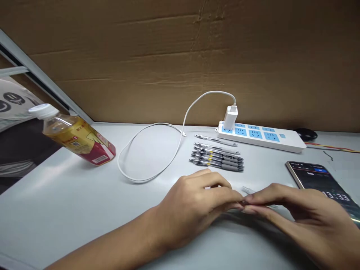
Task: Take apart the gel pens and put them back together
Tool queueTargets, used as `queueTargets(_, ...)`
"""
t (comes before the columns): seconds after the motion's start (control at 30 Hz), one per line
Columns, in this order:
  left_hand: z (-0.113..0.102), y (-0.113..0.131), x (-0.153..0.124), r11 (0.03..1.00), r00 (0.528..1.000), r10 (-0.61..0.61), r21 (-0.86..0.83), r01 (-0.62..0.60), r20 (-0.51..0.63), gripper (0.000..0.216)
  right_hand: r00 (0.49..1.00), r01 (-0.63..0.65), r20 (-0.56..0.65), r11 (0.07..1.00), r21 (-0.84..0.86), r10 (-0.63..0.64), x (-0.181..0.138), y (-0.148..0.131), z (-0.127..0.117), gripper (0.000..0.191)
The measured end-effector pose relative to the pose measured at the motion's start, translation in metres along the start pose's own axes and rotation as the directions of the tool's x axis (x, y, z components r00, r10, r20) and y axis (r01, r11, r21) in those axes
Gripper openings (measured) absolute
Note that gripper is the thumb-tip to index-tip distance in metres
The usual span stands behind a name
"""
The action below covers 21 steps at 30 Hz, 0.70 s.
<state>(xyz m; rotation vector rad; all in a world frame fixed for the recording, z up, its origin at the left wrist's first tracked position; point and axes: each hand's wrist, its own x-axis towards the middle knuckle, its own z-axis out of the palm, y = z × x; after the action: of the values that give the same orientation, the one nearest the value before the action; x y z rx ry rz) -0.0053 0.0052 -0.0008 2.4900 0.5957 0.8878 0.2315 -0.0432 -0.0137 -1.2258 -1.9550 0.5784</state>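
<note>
My left hand [197, 202] and my right hand [303, 213] meet at the fingertips low over the table, right of the middle. Both are closed in a pinch around something small and dark, mostly hidden by the fingers; I cannot make out what it is. Just behind the right fingertips shows a clear, slim piece [247, 190], partly covered by that hand. Beyond my left hand lie several grey-and-clear pens [218, 160], side by side in a row, with one pen [216, 140] slightly apart at the back.
A phone [312, 176] lies beside my right hand. Behind the pens stands a white power strip [289, 139] with a charger [230, 118] plugged in. Its white cable [140, 181] loops leftward. A drink bottle [81, 138] is at left. Cardboard [157, 67] walls the back.
</note>
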Motion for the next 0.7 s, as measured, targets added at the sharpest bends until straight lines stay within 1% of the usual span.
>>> queueTargets(0.07,0.000,-0.003,-0.002,0.997,1.000,0.013,0.078,-0.014,0.007,0.017,1.000,0.023,0.022,0.998,-0.058,-0.022,0.003,0.002,-0.003,0.026)
queueTargets(0.13,-0.001,-0.006,-0.003,0.988,0.999,-0.005,0.156,0.000,0.034,0.017,0.998,0.047,0.039,0.983,-0.177,-0.041,0.006,0.008,-0.009,0.031)
queueTargets(0.2,-0.003,-0.009,-0.003,0.977,0.996,-0.042,0.211,0.025,0.075,0.018,0.996,0.065,0.077,0.943,-0.326,-0.042,0.008,0.016,-0.014,0.037)
queueTargets(0.27,-0.004,-0.012,-0.002,0.970,0.992,-0.076,0.238,0.050,0.105,0.018,0.989,0.072,0.145,0.909,-0.410,-0.013,0.008,0.023,-0.017,0.039)
queueTargets(0.3,-0.004,-0.013,-0.001,0.967,0.989,-0.092,0.248,0.062,0.114,0.018,0.983,0.068,0.181,0.908,-0.413,0.009,0.007,0.024,-0.017,0.039)
queueTargets(0.37,-0.004,-0.014,-0.001,0.962,0.984,-0.117,0.262,0.079,0.134,0.018,0.972,0.046,0.230,0.928,-0.369,0.043,0.005,0.023,-0.014,0.036)
queueTargets(0.43,-0.003,-0.013,0.000,0.959,0.979,-0.124,0.275,0.075,0.165,0.018,0.971,0.033,0.235,0.955,-0.295,0.039,0.002,0.019,-0.007,0.032)
queueTargets(0.57,-0.001,-0.009,-0.001,0.960,0.969,-0.106,0.276,0.042,0.222,0.020,0.985,0.021,0.173,0.984,-0.176,0.010,-0.002,0.010,0.003,0.022)
queueTargets(0.7,0.001,-0.007,-0.003,0.964,0.971,-0.085,0.267,0.022,0.226,0.023,0.988,0.062,0.146,0.993,-0.105,-0.046,0.000,0.004,0.006,0.016)
